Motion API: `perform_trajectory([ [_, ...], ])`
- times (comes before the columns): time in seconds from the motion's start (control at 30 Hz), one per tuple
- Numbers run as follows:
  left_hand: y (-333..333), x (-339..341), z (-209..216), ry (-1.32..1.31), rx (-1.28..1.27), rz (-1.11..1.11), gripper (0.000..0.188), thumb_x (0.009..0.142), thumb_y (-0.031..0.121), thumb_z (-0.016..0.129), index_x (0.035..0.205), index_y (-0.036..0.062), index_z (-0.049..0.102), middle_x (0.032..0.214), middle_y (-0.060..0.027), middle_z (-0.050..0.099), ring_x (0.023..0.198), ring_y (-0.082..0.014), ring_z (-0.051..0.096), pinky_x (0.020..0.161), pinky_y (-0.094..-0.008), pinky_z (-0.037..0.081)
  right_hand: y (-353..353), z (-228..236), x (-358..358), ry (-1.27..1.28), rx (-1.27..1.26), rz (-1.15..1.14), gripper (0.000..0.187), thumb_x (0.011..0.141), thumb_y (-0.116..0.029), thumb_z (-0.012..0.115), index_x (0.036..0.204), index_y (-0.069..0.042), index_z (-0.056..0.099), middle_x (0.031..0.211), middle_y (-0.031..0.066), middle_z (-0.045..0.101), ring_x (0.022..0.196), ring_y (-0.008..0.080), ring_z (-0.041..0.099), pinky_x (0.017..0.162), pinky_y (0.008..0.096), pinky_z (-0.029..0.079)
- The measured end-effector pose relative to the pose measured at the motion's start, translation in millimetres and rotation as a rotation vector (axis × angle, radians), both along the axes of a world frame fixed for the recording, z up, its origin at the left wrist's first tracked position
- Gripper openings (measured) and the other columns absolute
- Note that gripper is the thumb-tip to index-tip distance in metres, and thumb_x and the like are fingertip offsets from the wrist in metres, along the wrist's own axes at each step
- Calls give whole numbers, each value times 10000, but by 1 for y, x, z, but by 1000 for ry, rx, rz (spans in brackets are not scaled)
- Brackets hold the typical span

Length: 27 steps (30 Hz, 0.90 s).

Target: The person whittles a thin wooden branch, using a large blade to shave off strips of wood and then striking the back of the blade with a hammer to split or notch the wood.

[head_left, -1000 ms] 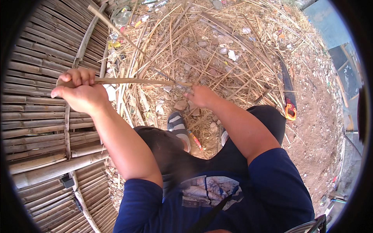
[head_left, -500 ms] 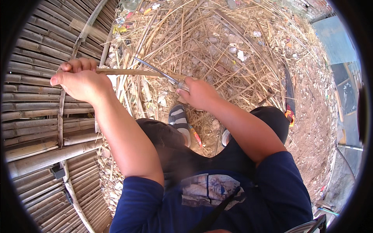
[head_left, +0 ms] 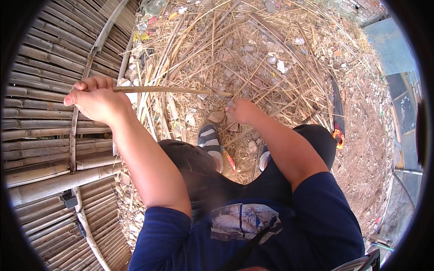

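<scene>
My left hand, at the left by the bamboo wall, is closed round one end of a long thin bamboo strip. The strip runs level to the right, and its far end lies close to the fingers of my right hand. That hand is closed on a knife; only a small greyish part shows at the fingers, and its blade cannot be made out now. Both forearms reach forward over my bent knees.
A bamboo slat wall stands along the left. Dry straw and bamboo splinters litter the ground ahead, with stones among them. A handsaw with an orange-red handle lies by my right knee. Blue-grey sheets stand at the far right.
My right hand has moved right and slightly nearer to me, and the knife blade that crossed the strip no longer shows clearly. The left hand and strip have shifted slightly nearer.
</scene>
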State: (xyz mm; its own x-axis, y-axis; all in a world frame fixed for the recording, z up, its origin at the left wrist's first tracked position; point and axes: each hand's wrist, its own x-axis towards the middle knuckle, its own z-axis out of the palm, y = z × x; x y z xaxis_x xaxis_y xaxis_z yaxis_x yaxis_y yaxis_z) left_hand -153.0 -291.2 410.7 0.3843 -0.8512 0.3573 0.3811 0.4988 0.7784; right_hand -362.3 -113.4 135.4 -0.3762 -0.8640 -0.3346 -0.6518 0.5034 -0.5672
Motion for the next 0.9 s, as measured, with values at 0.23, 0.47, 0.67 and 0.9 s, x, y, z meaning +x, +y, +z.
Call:
perform_trajectory([
  [0.23,-8,6,-5,-27,2,59,581,1082,613,181,816,130,364,628,23,275,540,-124,205,484,-280,196,-8,84,41,-99,-53,80,482,966,-438,616,1121,18,609,1072,272,705,1040,422,685,919,507,541],
  [0.47,3,6,0,22,66,75,597,1076,625,173,796,142,383,638,34,305,538,-114,204,483,-282,211,5,-7,1,92,229,-45,520,956,-443,627,1183,25,619,1153,270,689,1085,416,674,933,492,542],
  [0.67,1,26,13,58,18,84,575,1103,555,160,802,131,404,649,40,337,546,-118,228,485,-288,224,3,42,3,43,222,-45,522,963,-454,619,1172,23,650,1196,262,678,1128,409,656,961,499,526],
  [0.9,20,125,62,-376,-90,984,339,1009,191,626,1281,5,552,1204,-177,574,1184,-267,540,993,-406,504,23,170,6,296,-46,-47,409,972,-379,637,1156,-15,663,1017,222,732,993,376,710,847,489,571],
])
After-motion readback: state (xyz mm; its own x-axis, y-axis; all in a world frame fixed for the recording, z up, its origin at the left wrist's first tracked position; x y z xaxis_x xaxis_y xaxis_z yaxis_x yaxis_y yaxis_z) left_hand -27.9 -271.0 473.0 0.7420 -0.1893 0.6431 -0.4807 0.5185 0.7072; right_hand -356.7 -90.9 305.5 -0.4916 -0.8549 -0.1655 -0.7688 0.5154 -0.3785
